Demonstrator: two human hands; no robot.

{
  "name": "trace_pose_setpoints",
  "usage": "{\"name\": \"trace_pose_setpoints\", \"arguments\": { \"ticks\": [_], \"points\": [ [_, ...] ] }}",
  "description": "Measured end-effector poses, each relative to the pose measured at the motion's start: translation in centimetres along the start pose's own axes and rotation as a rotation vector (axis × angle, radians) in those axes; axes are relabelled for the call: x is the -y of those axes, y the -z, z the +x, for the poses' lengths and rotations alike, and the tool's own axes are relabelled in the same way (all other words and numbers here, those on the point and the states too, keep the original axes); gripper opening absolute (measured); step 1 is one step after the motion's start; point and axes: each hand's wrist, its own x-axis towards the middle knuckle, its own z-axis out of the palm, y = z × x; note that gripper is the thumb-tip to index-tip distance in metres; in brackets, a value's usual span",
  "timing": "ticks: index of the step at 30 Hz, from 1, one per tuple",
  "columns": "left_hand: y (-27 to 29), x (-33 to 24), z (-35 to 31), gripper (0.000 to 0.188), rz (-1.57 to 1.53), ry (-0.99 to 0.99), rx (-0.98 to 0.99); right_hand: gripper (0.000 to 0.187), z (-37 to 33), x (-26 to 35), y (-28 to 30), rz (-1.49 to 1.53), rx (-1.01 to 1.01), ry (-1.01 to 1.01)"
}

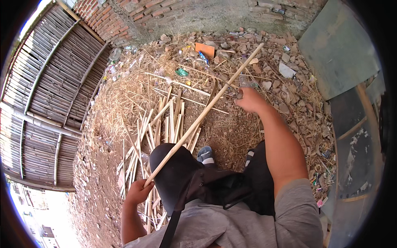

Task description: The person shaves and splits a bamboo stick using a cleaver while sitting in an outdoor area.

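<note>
Pale yellow, the long pole (206,112) slants across the dark-clad knee (182,165) toward the far edge of the ground (93,194). The left hand (138,192) wraps its near end; the right hand (250,100) curls just beside the shaft, its contents unclear. Probably light, stiff and slightly springy, it should balance best gripped near mid-length, minding splinters.

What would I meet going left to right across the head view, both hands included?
Slatted fence → left hand → crumpled green scrap → flat orange piece → right hand → flat whitish piece → large grey panel.
</note>
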Motion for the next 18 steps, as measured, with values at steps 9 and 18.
{"name": "trace_pose_setpoints", "arguments": {
  "ticks": [9,18],
  "points": [
    [-1.1,0.7,0.8,0.031,-0.086,-0.062,-0.012,0.03,-5.2,9.2,-3.5,-0.417,0.412,0.447],
    [-1.2,-0.6,0.6,0.033,-0.006,-0.124,-0.104,0.049,-0.5,1.6,0.5,0.05,-0.025,-0.098]
  ]
}}
